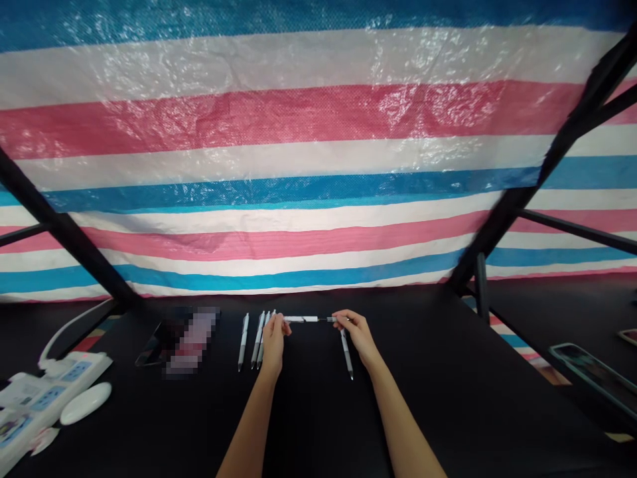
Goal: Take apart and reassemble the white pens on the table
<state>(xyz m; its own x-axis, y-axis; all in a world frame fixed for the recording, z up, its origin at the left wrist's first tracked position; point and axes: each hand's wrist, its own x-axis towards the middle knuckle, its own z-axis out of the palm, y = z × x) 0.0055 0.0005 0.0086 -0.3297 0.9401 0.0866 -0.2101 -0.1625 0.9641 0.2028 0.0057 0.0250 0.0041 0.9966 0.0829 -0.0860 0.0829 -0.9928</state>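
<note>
Above the black table, my left hand (273,338) pinches one end of a white pen barrel (304,319), which lies level and points to the right. A small grey pen part (330,319) is closed between the fingertips of my right hand (355,330). Between the two pieces runs a thin dark length, too small to make out clearly. Just below my right hand, a white and grey pen (347,355) rests on the table. To the left of my left hand lies another pen (243,342), with several more pens (257,340) beside it, partly hidden by that hand.
Flat objects, partly blurred out (192,342), lie at the left on the black tabletop (318,411). Nearer stand a white power strip (54,392) and a white oval object (86,403). A phone (594,375) is far right. Black frame bars flank a striped sheet (298,199).
</note>
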